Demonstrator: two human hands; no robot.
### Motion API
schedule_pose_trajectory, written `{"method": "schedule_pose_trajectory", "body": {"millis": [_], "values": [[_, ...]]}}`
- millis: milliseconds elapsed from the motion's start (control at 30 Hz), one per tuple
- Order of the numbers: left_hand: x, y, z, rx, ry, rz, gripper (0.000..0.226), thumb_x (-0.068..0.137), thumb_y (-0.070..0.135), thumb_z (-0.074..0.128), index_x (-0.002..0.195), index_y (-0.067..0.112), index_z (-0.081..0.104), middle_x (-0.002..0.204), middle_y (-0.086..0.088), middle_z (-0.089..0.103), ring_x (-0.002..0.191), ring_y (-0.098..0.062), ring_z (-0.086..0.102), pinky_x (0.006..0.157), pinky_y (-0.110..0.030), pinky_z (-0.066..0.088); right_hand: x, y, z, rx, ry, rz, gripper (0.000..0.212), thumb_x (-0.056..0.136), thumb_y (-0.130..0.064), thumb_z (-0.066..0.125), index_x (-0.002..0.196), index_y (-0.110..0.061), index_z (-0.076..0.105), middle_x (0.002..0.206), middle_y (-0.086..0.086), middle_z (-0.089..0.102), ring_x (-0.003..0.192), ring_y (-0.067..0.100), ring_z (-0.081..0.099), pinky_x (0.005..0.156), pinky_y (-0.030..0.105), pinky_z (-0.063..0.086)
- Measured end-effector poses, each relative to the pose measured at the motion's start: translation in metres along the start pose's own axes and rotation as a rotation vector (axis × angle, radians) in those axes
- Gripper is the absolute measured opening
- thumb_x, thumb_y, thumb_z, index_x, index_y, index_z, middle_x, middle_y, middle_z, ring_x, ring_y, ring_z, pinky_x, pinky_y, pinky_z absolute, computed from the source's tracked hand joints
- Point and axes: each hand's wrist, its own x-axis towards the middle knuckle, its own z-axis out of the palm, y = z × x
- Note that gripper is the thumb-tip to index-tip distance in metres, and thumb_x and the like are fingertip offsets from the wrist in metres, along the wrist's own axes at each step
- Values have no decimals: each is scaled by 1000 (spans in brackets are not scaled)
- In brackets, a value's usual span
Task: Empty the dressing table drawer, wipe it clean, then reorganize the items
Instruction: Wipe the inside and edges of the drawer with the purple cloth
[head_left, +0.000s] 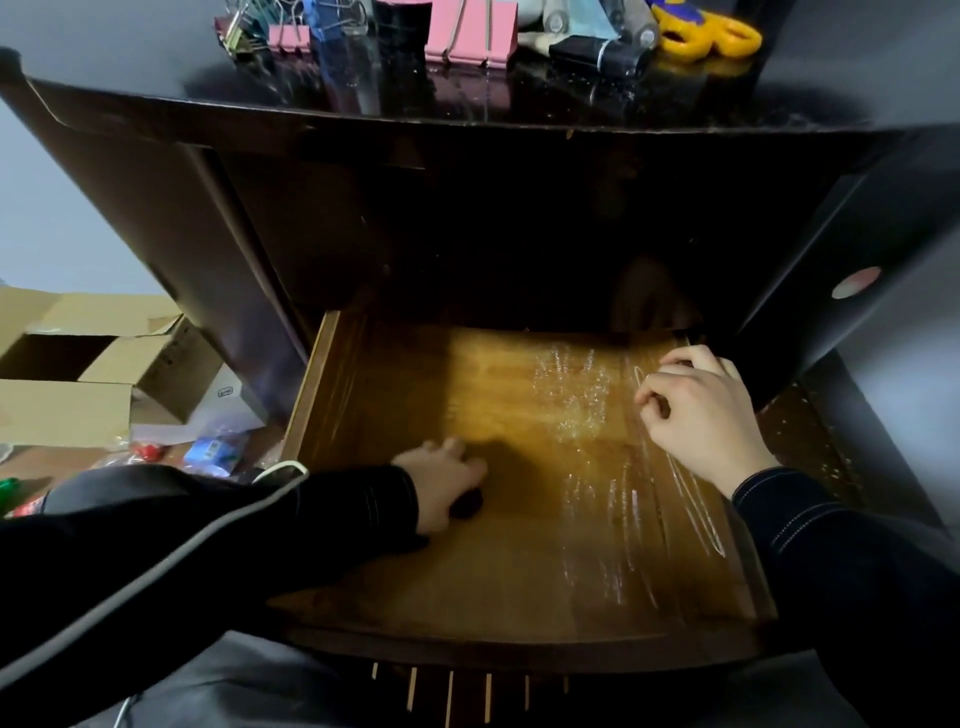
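The wooden drawer (363, 395) is pulled out below me, its floor bare wood covered by a glossy clear film (571, 405) that wrinkles toward the right side. My left hand (441, 480) rests on the drawer floor near the middle, fingers curled over a small dark object (467, 505) that I cannot identify. My right hand (696, 410) lies by the drawer's right wall, fingers bent, pinching the film's edge. On the glossy black tabletop (156, 78) above stand pink binder clips (470, 34), smaller clips (270, 28), yellow-handled scissors (706, 34) and a black device (597, 54).
An open cardboard box (93, 364) sits on the floor to the left, with plastic packets and a blue packet (213, 452) beside it. The dark cabinet's side panels rise on both sides of the drawer. A round sticker (856, 282) marks the right panel.
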Motion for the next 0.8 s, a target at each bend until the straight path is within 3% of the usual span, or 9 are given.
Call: {"method": "schedule_pose_trajectory", "body": {"millis": [67, 133, 333, 400, 467, 600, 700, 800], "values": [[-10, 25, 14, -42, 4, 170, 47, 88, 9, 58, 131, 22, 45, 136, -11, 39, 114, -39, 52, 86, -46, 51, 0, 0, 0, -7, 0, -1, 15, 86, -16, 66, 77, -23, 76, 86, -9, 73, 115, 20, 52, 100, 43, 35], [-6, 35, 17, -79, 16, 219, 44, 89, 10, 60, 129, 24, 49, 134, -9, 41, 114, -36, 53, 85, -45, 52, 0, 0, 1, -10, 3, -3, 15, 86, -16, 66, 77, -23, 76, 86, -9, 73, 114, 20, 52, 99, 43, 35], [79, -15, -43, -201, 294, -203, 49, 93, 14, 56, 141, 21, 43, 135, -14, 39, 120, -40, 46, 97, -47, 47, 1, 1, 2, -21, 11, -13, 13, 85, -15, 68, 77, -22, 76, 85, -9, 73, 114, 21, 53, 99, 45, 38], [97, -14, -50, -330, 367, -381, 54, 93, 14, 55, 144, 17, 38, 138, -17, 36, 125, -41, 40, 94, -46, 49, 1, 1, 1, -27, 4, -7, 13, 86, -17, 67, 77, -23, 75, 86, -10, 73, 114, 19, 52, 99, 44, 37], [101, 9, -45, -244, 412, -461, 58, 91, 13, 57, 145, 15, 33, 143, -18, 31, 129, -41, 35, 88, -42, 49, 1, 0, 0, -30, -3, -3, 14, 86, -18, 66, 79, -24, 75, 87, -11, 72, 115, 18, 51, 101, 43, 37], [82, 65, -10, -82, 323, -124, 70, 89, 18, 59, 149, 18, 23, 153, -16, 20, 135, -42, 28, 96, -46, 47, 0, -2, -3, -39, -34, -2, 13, 88, -21, 64, 82, -25, 75, 90, -12, 72, 118, 16, 51, 103, 41, 36], [60, 71, 13, 12, 288, 137, 68, 87, 30, 61, 146, 22, 28, 145, -13, 25, 126, -37, 32, 93, -48, 47, -2, -4, -4, -41, -31, -4, 12, 87, -21, 64, 82, -25, 74, 90, -12, 72, 118, 16, 52, 103, 40, 36], [71, 45, 5, 10, 348, 76, 61, 86, 21, 59, 143, 26, 37, 138, -10, 34, 121, -33, 35, 89, -46, 51, -1, -2, -4, -27, -19, -2, 12, 86, -20, 65, 80, -25, 74, 88, -13, 72, 117, 15, 52, 103, 39, 36]]}}
